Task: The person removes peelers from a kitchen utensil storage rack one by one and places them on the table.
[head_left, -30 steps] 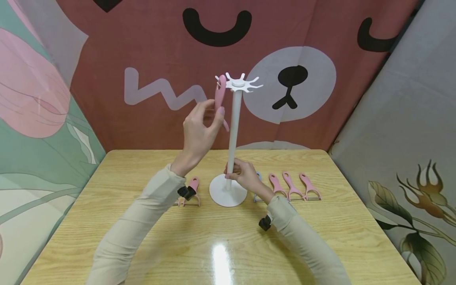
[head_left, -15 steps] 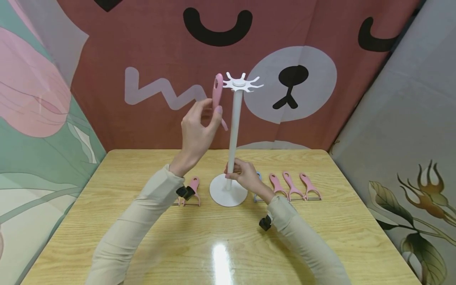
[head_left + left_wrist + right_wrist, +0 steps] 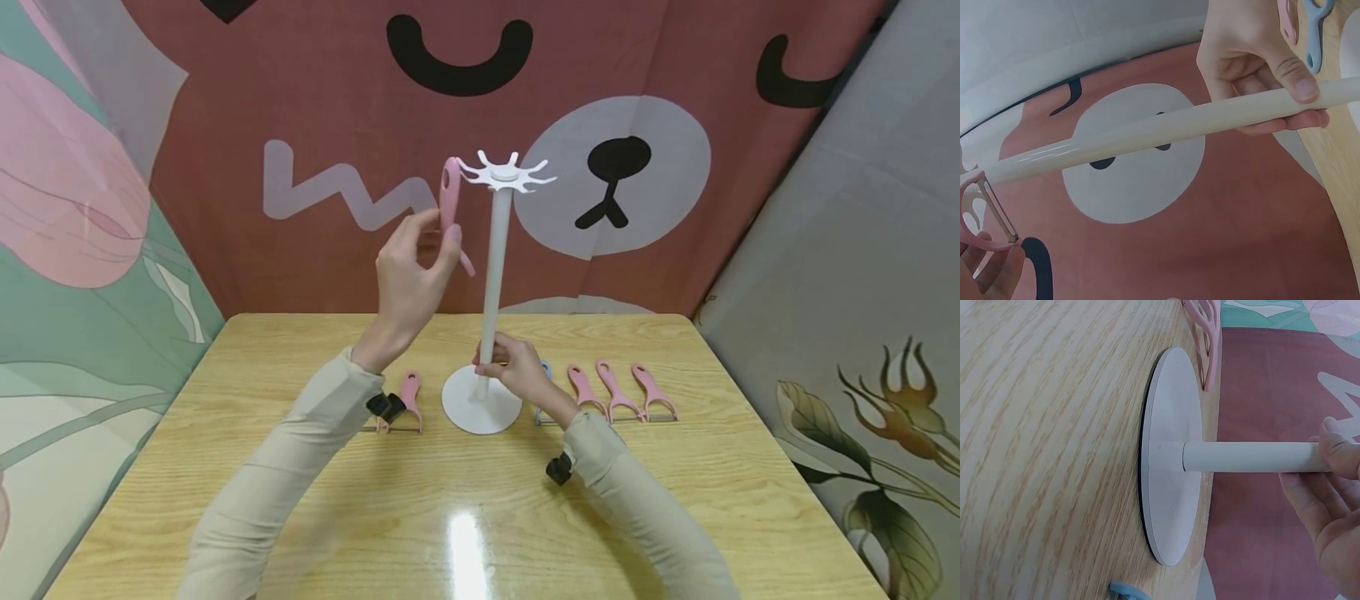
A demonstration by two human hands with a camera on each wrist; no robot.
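In the head view my left hand (image 3: pixel 411 271) pinches a pink Y-shaped peeler (image 3: pixel 449 198) upright by its handle, with the handle's hole uppermost. The peeler's top end is at the left hook tips of a white stand's star-shaped hook ring (image 3: pixel 504 173); whether they touch I cannot tell. Lower down, my right hand (image 3: pixel 522 372) grips the white pole (image 3: pixel 495 275) between thumb and fingers, just above the round base (image 3: pixel 480 417). The left wrist view shows the peeler's metal blade (image 3: pixel 999 211) near the pole's upper end. No peeler is seen hanging on the ring.
Right of the base, a blue peeler (image 3: pixel 545 417) partly behind my right hand and several pink peelers (image 3: pixel 613 390) lie in a row on the wooden table (image 3: pixel 480 492). To the left lies another pink peeler (image 3: pixel 410 388), with one more partly hidden by my left wrist.
My left hand has drawn the peeler slightly leftward, from overlapping the left hooks out to their tips. The right hand and the stand stay in place.
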